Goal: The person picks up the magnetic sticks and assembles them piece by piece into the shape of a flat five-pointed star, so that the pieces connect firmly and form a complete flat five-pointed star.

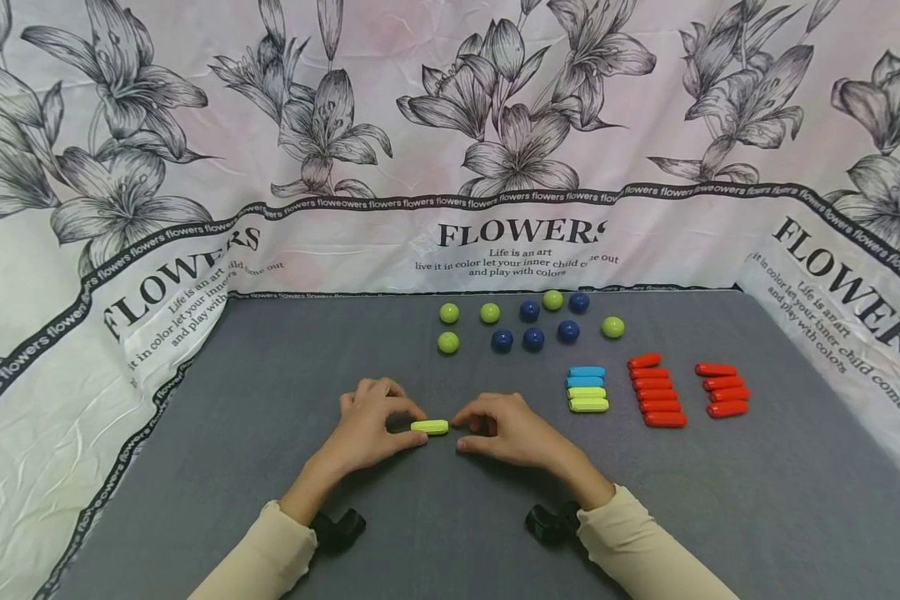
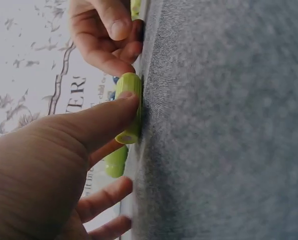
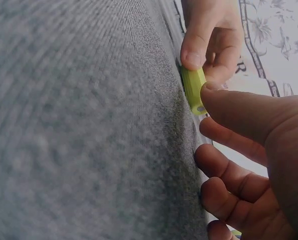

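Note:
A short yellow-green ribbed stick (image 1: 430, 427) lies sideways on the grey table (image 1: 270, 358), between the two hands. My left hand (image 1: 373, 423) pinches its left part, the thumb lying over the near side in the left wrist view and the index finger partly hidden behind the stick (image 2: 128, 84). On the other side, my right hand (image 1: 512, 429) holds nothing; its thumb and forefinger are parted just off the stick's right end. From the right wrist, the stick's end face (image 3: 200, 108) shows close by the right thumb tip, with the other fingers loosely bent.
Right of the hands are stacked rows of blue sticks (image 1: 587, 372), yellow-green sticks (image 1: 588, 405) and several red sticks (image 1: 658, 395), with another red group (image 1: 726, 396) farther right. Green balls (image 1: 448, 342) and dark blue balls (image 1: 533, 339) lie toward the back, before a flowered cloth (image 1: 345, 242).

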Available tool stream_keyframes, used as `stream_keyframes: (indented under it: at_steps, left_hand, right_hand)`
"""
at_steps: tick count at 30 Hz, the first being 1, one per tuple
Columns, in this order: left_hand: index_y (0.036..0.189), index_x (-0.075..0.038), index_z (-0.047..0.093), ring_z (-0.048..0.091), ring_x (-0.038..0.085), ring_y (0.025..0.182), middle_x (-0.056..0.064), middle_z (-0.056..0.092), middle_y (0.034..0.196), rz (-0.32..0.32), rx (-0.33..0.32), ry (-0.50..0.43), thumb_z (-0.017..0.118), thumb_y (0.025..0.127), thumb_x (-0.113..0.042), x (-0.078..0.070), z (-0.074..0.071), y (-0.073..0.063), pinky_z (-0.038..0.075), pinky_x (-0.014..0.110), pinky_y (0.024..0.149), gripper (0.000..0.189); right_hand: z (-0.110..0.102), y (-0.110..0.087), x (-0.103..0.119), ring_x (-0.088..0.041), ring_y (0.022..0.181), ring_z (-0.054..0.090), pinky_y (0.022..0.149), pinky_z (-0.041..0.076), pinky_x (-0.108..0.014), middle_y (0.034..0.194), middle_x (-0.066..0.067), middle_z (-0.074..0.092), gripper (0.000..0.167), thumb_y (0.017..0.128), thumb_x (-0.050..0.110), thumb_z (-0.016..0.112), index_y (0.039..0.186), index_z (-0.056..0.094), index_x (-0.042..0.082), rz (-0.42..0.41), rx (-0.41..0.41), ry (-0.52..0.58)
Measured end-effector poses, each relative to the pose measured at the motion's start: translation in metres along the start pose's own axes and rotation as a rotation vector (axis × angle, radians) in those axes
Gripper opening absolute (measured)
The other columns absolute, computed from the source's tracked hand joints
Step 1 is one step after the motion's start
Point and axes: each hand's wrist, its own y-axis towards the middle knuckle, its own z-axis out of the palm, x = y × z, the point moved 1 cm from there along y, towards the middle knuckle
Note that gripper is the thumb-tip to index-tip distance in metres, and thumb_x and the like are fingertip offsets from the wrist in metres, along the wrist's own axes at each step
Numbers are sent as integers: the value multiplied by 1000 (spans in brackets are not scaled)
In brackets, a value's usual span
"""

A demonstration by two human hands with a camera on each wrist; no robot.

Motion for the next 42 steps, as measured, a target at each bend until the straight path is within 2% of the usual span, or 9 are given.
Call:
stream_keyframes:
  at_steps: [3, 7, 18, 23, 42]
  left_hand:
    - [99, -38, 77, 37, 36, 141, 5, 59, 139, -2, 1, -49, 85, 83, -38, 3, 0, -1, 16, 65, 108, 18]
    - [99, -35, 76, 25, 42, 152, 10, 53, 149, 2, 10, -94, 85, 83, -35, 4, 0, -3, 8, 70, 113, 19]
    - [93, -34, 74, 28, 42, 151, 9, 54, 148, -15, 4, -64, 87, 81, -35, 3, -2, -3, 12, 69, 112, 18]
    - [92, -34, 72, 28, 42, 152, 9, 54, 149, -17, 10, -62, 86, 81, -35, 4, -4, -4, 12, 69, 112, 18]
    - [92, -36, 70, 29, 42, 152, 8, 53, 150, 0, 23, -50, 85, 82, -36, 5, -5, -4, 13, 70, 111, 18]
  right_hand:
    - [0, 0, 0, -1, 71, 53, 75, 39, -26, 87, 8, 65, 25, 89, 27, 80, 111, 77, 16, -3, 1, -7]
    - [0, 0, 0, 0, 71, 52, 74, 39, -25, 87, 9, 64, 25, 89, 28, 80, 110, 77, 16, 5, 8, -12]
    - [-3, 0, -3, -1, 72, 53, 74, 42, -24, 90, 6, 66, 25, 91, 27, 78, 113, 76, 14, 16, 31, 28]
    - [-7, 0, -5, -3, 71, 54, 65, 49, -22, 89, 2, 66, 25, 91, 23, 78, 113, 75, 9, 34, 30, 79]
    - [-14, -3, -13, -1, 67, 51, 63, 47, -22, 82, 4, 64, 24, 93, 23, 77, 111, 75, 8, 69, 40, 58]
